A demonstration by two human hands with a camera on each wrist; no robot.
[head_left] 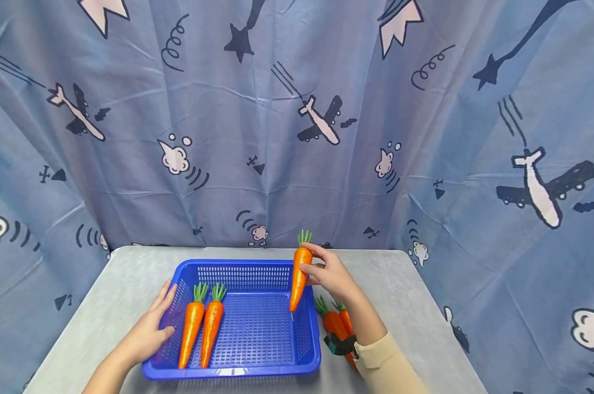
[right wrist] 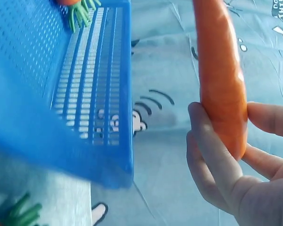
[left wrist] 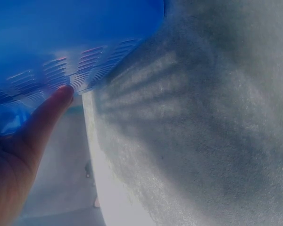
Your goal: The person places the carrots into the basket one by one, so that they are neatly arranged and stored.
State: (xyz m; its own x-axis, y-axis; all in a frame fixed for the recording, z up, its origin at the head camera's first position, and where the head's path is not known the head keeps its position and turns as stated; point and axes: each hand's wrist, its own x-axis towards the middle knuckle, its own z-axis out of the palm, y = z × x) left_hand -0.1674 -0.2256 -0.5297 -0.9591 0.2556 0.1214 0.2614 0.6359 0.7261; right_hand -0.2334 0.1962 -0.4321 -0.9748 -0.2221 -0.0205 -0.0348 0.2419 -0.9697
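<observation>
The right hand (head_left: 328, 273) pinches a carrot (head_left: 299, 279) between the thumb and fingers, close to its leafy end. The carrot is steeply tilted: green leaves above the fingers, orange tip pointing down. In the head view it overlaps the far right corner of a blue basket (head_left: 232, 373); the right wrist view shows it apart from the basket wall.

The left hand (head_left: 151, 328) is spread, with fingers extended along the outside of the basket wall nearest to it. The left wrist view shows its thumb at the slotted wall.

Just to the right of the left hand, a first orange carrot (head_left: 191, 334) and a second orange carrot (head_left: 211, 334) lie side by side inside the basket, leaves directed away from the person.

Below the right hand, beside its wrist, further carrots (head_left: 333, 324) lie on the grey surface (head_left: 405, 306), outside the basket. The right forearm and a black wrist device (head_left: 341, 345) partly cover them; their exact number cannot be determined. A patterned blue curtain (head_left: 228, 137) hangs beyond both hands.
</observation>
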